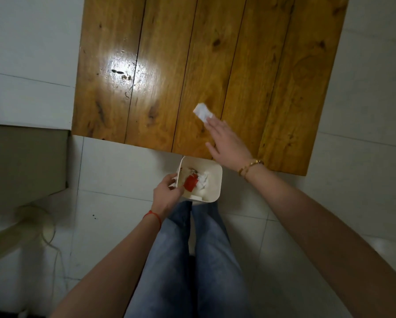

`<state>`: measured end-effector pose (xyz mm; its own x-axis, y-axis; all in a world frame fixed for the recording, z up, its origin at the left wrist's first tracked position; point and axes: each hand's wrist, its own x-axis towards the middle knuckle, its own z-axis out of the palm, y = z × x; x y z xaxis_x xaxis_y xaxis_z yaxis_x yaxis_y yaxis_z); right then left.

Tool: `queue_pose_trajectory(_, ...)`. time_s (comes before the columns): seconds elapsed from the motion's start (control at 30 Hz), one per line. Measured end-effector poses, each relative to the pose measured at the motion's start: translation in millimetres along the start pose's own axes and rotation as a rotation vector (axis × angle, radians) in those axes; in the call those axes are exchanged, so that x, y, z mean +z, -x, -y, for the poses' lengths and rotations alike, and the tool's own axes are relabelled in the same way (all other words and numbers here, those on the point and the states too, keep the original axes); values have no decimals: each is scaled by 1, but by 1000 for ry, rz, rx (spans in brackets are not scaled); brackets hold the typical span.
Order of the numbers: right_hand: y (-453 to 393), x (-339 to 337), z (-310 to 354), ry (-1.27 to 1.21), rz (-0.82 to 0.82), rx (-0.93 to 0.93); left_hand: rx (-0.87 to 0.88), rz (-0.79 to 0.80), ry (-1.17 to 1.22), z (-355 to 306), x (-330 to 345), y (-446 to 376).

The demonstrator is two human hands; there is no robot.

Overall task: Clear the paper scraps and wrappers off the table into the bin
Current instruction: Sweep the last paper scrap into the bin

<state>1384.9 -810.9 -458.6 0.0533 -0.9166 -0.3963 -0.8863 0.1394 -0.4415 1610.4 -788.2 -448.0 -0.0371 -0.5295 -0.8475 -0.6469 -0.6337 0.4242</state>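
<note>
A crumpled white paper scrap (202,112) lies on the wooden table (160,72) near its front edge. My right hand (226,141) rests flat over the table, and its fingertips touch the scrap's near end. Below the table's edge, my left hand (168,193) grips the left rim of a small white bin (213,177). Inside the bin are a red wrapper (190,182) and white paper pieces (202,180).
My legs in blue jeans (192,260) stand on the white tiled floor (114,171) just behind the bin. A beige cabinet (22,161) and a fan base (35,223) with its cord sit at the left.
</note>
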Motion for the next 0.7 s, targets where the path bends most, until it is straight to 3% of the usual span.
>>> queue_pose_trajectory(0.3, 93, 58, 47, -136, 139, -78, -15, -15, 5, 5, 6, 12)
queue_pose_trajectory(0.5, 123, 43, 54, -264, 10, 73, -18, -2, 2, 0, -3, 40)
queue_pose_trajectory(0.7, 150, 13, 57, -375, -174, 340, 28, -3, 46, -18, -18, 82)
